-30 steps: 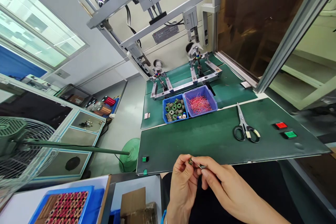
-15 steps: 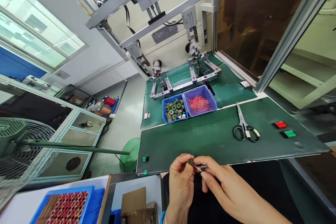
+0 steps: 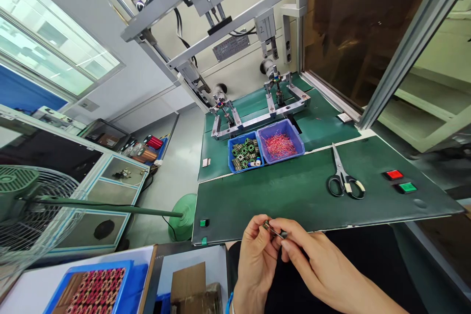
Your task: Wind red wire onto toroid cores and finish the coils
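My left hand (image 3: 255, 262) is closed, pinching a small toothed motor stator core (image 3: 266, 225) between thumb and fingers just past the near edge of the bench. Its teeth are mostly covered by the fingertips. My right hand (image 3: 312, 255) is closed around the dark end of a thin metal tool (image 3: 283, 234), whose slim shaft points left to the core. I cannot make out whether the tip touches it. Farther forward, similar green-and-black stator cores (image 3: 245, 149) fill a blue bin (image 3: 231, 159).
Beside that bin, a purple bin (image 3: 285, 158) holds red wire pieces (image 3: 279, 145). Scissors (image 3: 342, 179) lie on the green bench (image 3: 294, 196), left of red (image 3: 394, 174) and green (image 3: 407, 187) buttons. A metal winding machine (image 3: 257, 118) stands behind. A fan (image 3: 40, 191) is at left.
The stator core has turned in my left fingers and now shows more of its side. My left fingers have shifted slightly; the right hand keeps the tool in nearly the same place.
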Available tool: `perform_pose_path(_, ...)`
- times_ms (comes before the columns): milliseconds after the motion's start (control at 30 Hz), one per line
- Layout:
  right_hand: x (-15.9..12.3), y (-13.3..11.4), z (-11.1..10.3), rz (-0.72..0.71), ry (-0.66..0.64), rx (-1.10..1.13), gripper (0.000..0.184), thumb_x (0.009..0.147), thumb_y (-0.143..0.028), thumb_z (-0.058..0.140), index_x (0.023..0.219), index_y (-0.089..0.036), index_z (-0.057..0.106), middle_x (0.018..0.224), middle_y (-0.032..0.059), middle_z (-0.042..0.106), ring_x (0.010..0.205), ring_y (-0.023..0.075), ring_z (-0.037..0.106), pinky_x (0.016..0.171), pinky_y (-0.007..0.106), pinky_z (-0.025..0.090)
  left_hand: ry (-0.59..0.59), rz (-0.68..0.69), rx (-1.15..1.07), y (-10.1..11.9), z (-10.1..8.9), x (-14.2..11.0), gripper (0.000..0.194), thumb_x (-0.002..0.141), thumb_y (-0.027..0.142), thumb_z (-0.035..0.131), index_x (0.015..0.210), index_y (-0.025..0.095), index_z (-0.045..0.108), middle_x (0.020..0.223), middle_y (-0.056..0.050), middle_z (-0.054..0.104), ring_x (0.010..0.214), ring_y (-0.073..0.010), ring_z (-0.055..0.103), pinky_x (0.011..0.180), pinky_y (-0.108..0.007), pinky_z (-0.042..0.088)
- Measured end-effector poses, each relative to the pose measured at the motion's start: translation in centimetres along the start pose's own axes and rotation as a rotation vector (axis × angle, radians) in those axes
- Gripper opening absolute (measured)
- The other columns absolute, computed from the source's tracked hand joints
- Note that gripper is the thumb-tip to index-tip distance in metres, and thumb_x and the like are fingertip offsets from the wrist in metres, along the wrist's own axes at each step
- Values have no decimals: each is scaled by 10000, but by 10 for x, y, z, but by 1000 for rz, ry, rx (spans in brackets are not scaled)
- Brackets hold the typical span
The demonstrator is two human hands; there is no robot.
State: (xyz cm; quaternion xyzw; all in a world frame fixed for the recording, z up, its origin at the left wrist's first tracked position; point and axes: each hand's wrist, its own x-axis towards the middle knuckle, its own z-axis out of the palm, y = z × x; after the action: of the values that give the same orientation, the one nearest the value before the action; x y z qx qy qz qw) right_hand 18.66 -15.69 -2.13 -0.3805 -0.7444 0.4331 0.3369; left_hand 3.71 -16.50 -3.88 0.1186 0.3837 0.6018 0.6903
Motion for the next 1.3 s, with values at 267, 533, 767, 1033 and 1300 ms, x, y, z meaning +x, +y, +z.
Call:
perform_pose_path(267,-3,2,2,-40,42,-1,349,1030,-209,338,1351,-290,448,849,-41,730,681,119,698,627,231,513,-51,4,15,-1,1,-2,242,661,304,902,850,230,769,730,-9,753,512,-120,662,438,-192,525)
perform_pose_path(533,-1,-1,-2,-30,39,52,328,1028,-236,320,1260,-225,551,744,-12,680,634,129,671,644,237,539,-61,2,26,-2,2,-1,238,671,325,894,854,237,770,748,0,745,507,-106,643,430,-190,513)
perform_pose_path(767,-2,1,-5,-41,88,62,344,1028,-230,329,1265,-226,578,717,-10,669,605,123,654,596,222,527,-14,13,88,1,2,-2,241,631,269,922,806,199,772,705,-9,734,607,-102,671,585,-187,561)
perform_pose_path(1033,-2,5,-7,-152,261,45,350,1015,-173,386,1312,-281,536,630,-73,588,495,82,580,516,171,472,38,98,137,14,6,1,254,596,258,938,758,174,760,699,8,696,587,-75,647,572,-156,540)
perform_pose_path(1300,-10,10,3,30,7,34,453,1050,-237,279,1499,-237,214,700,-59,651,613,135,630,643,271,503,-20,116,172,11,4,1,230,632,271,919,778,181,766,753,-20,739,605,-95,661,530,-156,520)
